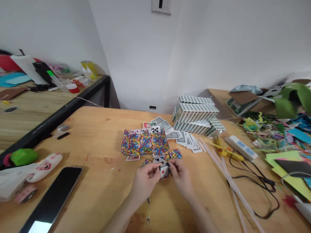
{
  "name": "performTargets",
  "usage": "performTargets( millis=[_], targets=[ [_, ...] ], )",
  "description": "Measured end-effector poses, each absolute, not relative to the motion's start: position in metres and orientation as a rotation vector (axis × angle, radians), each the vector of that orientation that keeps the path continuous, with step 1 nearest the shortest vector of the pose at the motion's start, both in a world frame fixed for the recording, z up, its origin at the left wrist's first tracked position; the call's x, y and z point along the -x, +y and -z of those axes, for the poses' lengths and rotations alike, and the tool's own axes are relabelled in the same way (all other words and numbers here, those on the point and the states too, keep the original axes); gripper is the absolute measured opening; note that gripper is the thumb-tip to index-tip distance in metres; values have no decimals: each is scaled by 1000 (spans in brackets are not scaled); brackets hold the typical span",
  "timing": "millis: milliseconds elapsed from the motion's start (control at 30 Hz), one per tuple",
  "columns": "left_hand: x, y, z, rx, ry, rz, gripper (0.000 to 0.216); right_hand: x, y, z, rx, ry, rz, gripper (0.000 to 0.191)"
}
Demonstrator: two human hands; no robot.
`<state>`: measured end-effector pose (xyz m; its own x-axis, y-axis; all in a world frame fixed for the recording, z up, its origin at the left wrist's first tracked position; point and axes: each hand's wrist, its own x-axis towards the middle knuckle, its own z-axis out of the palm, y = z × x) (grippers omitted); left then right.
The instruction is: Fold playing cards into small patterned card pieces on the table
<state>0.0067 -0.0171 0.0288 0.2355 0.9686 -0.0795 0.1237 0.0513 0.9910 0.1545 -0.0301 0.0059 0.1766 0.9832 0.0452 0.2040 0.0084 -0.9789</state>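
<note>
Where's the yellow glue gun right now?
The yellow glue gun lies toward the right of the head view, on the wooden table, between the white power strip and the long pale sticks.

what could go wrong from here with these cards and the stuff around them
The diamond card is pinched between the left hand and the right hand, so it might bend or slip. The loose cards lie fanned on the table beyond the right hand, and a reach that way could scatter them. The black cable loops beside the long pale sticks, so it may snag if they get pulled.
</note>
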Motion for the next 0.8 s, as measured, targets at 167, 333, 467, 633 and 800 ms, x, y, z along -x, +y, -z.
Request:
performTargets(
  millis=[167,333,467,633,800],
  targets=[
    [3,-1,-40,-1288,1038,-882,26,-151,-17,-11,1331,-1139,-975,23],
    [-1,8,-30,-1256,1170,-964,30,-149,-20,3,1380,-1130,-943,25],
    [-5,-2,-20,-1249,1216,-1066,33,-149,-27,6,1492,-1273,-836,26],
    [-6,-16,-12,-1423,1224,-1032,31,-148,-33,3,1574,-1315,-787,27],
    [-2,-18,-5,-1596,1294,-976,32,-147,-35,0,1645,-1312,-816,26]
  ],
)
